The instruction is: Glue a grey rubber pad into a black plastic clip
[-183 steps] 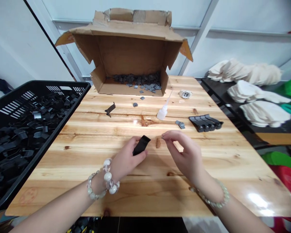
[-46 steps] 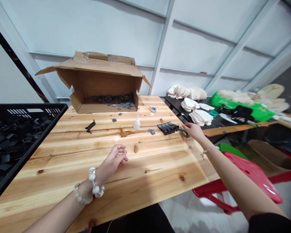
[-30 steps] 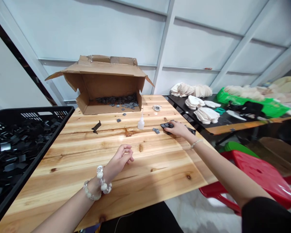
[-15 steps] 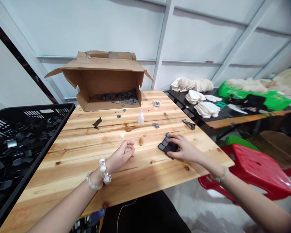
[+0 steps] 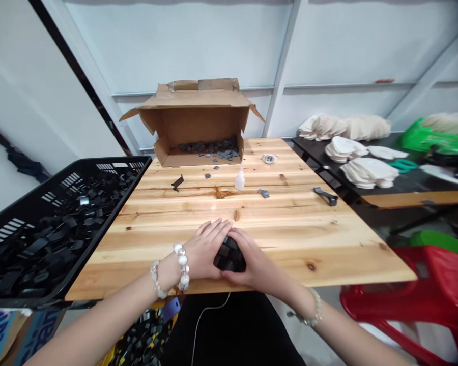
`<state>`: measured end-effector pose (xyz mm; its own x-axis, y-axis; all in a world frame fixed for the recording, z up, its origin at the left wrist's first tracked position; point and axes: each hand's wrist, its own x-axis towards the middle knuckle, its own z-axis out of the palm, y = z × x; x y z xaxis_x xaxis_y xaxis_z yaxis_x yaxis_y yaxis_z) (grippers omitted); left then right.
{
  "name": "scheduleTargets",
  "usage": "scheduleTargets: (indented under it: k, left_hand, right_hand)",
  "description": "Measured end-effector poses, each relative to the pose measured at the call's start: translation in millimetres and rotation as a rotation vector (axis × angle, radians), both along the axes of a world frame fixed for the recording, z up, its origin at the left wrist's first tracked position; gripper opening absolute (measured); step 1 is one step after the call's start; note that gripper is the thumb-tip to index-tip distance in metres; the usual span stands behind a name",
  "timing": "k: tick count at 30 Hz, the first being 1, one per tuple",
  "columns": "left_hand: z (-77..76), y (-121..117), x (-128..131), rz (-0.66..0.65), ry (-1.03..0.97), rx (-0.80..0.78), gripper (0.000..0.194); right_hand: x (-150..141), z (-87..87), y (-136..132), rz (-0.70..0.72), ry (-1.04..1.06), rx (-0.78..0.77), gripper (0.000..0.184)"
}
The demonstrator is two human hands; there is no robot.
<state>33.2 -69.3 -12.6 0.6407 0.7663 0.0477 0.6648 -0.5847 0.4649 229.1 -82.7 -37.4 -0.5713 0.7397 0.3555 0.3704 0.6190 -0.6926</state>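
Has a white cord [image 5: 195, 338] trailing over black cloth [image 5: 236, 330] at six o'clock. Just beyond, also at six, cups a bundle of black pieces [image 5: 229, 255] close to the near edge of the wooden table [image 5: 290, 244], grasped between the left hand [image 5: 208, 249], curled round from nine, and the right hand [image 5: 252, 256], curled round from three, with fingertips meeting on the far side. Cannot tell whether resting on the wood or raised. Wears bead bracelets [image 5: 182, 267] on both wrists. Has a red stool [image 5: 400, 295] at four o'clock, off the table's corner, and a black crate [image 5: 87, 172] heaped with dark parts [image 5: 64, 223] from eight to ten. Farther in on the wood, has a black clip [image 5: 326, 196] at two, another black clip [image 5: 177, 183] at ten, small grey pieces [image 5: 263, 193] at one and a white bottle [image 5: 239, 181] upright at twelve. Beyond, faces an open carton [image 5: 198, 124] at eleven with loose grey bits [image 5: 213, 146] inside, and a black side table [image 5: 404, 181] at two under stacks of white cutouts [image 5: 368, 173], before a pale wall [image 5: 198, 46] at twelve.
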Motion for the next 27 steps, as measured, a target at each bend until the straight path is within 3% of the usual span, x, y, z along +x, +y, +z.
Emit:
scheduleTargets:
  k: [6,10,16,22,27]
  left_hand:
    - [-0.2,-3.4,-6.8,-0.027,-0.077,0.016,0.080]
    - [-1.2,-9.9,-8.1,0.009,-0.090,-0.034,0.057]
    - [-3.5,-28.0,-26.6,0.156,-0.137,-0.049,0.054]
    - [16.8,-70.5,-62.5,0.471,-0.339,-0.159,0.048]
    - [39.0,-139.7,-109.2,0.828,-0.461,-0.210,0.048]
  right_hand:
    - [-10.5,1.5,-10.1,-0.016,0.066,-0.043,0.046]
    - [-17.0,2.6,-14.5,-0.055,0.089,-0.066,0.033]
    - [-39.1,6.2,-17.3,-0.035,0.124,-0.124,0.019]
    - [-86.1,27.2,-23.3,0.114,0.193,-0.151,0.009]
    - [-147.6,46.4,-49.6,0.406,0.245,-0.276,0.009]
